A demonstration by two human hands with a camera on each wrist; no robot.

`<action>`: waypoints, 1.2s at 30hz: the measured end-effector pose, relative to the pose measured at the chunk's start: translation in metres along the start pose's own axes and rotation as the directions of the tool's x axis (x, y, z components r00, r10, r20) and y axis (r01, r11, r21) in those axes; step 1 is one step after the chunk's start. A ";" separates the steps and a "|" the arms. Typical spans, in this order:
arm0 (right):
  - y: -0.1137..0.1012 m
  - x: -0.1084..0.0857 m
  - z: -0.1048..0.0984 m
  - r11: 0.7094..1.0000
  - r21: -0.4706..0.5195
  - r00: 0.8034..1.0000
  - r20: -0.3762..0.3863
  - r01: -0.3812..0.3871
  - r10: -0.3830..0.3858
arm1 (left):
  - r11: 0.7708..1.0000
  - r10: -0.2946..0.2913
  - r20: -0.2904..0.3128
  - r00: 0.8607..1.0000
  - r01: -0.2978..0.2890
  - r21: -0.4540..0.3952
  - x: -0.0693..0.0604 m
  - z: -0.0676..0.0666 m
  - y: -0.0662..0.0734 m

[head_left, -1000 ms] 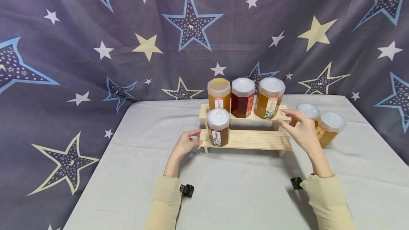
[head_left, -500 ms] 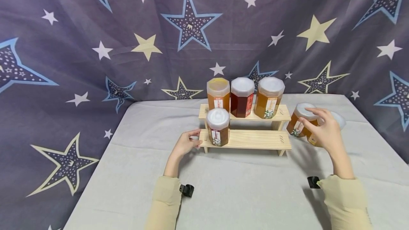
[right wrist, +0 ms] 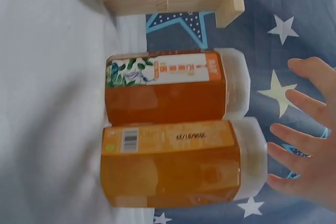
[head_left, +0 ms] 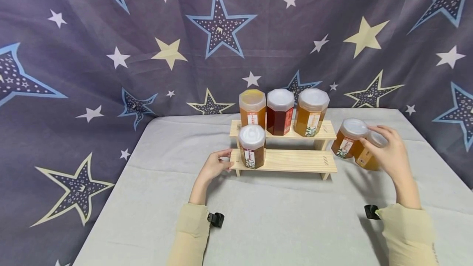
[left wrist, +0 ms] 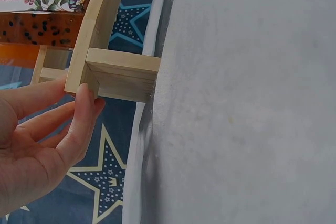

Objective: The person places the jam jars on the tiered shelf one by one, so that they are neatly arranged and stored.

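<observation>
My left hand (head_left: 214, 165) holds the left end of the lower step of a two-step wooden rack (head_left: 295, 161); in the left wrist view its fingertips (left wrist: 83, 95) are at the board's corner. On that step stands a jar with a dark-speckled amber filling (head_left: 253, 147). Over at the right, my right hand (head_left: 393, 155) hovers with fingers spread beside the lids of two standing jars: an orange-amber jar (right wrist: 165, 87) and a yellower honey-coloured jar (right wrist: 170, 163). Nothing is gripped in it; whether a fingertip touches a lid, I cannot tell.
Along the rack's upper step stand an amber jar (head_left: 253, 108), a dark red jar (head_left: 280, 112) and a golden jar (head_left: 311, 112). A grey cloth (head_left: 288, 221) covers the table. Behind it hangs a star-patterned curtain (head_left: 140, 52).
My right hand has moved from the rack's upper right end rightward to the two jars on the cloth. My left hand stays at the rack.
</observation>
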State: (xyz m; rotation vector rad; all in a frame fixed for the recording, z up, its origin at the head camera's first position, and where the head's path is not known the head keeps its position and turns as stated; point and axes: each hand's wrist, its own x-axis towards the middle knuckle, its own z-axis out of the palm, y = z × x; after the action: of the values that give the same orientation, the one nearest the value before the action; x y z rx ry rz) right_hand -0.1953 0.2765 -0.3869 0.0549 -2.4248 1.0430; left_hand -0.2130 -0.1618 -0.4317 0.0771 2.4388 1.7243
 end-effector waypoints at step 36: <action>0.045 -0.001 -0.002 0.986 0.017 0.986 0.008 -0.169 0.169 | 1.000 -0.013 -0.002 1.000 0.013 0.011 -0.009 0.001 0.015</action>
State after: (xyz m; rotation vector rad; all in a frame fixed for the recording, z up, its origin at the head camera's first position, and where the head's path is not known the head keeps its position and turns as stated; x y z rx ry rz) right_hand -0.2039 0.3100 -0.4163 -0.1443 -2.4599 1.1387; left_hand -0.2042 -0.1568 -0.4171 0.0603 2.4453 1.7062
